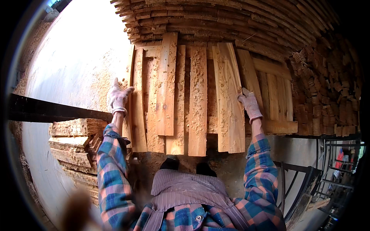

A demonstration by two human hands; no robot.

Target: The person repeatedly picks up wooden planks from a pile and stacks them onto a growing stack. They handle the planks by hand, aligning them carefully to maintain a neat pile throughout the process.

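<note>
Several sawdust-covered wooden boards [198, 104] lie side by side in front of me, their lengths pointing away from me. At the left edge of this row, my left hand [118, 97], in a pale knitted glove, is open. Its thumb reaches toward the outermost board [138, 111] and its fingers are spread. My right hand [251, 105], gloved the same way, has its fingers bent against the outer edge of a wide board [231, 115] on the right. The undersides of the boards are hidden. One narrower board [168, 84] overlaps its neighbours and sticks out farther away.
Long rough slats [216, 19] are stacked beyond the boards. To the right are a wooden pallet-like frame [275, 96], a big pile of wood pieces [323, 88] and a metal rack [339, 165]. Stacked timber [77, 142] and a dark metal bar [58, 109] stand left.
</note>
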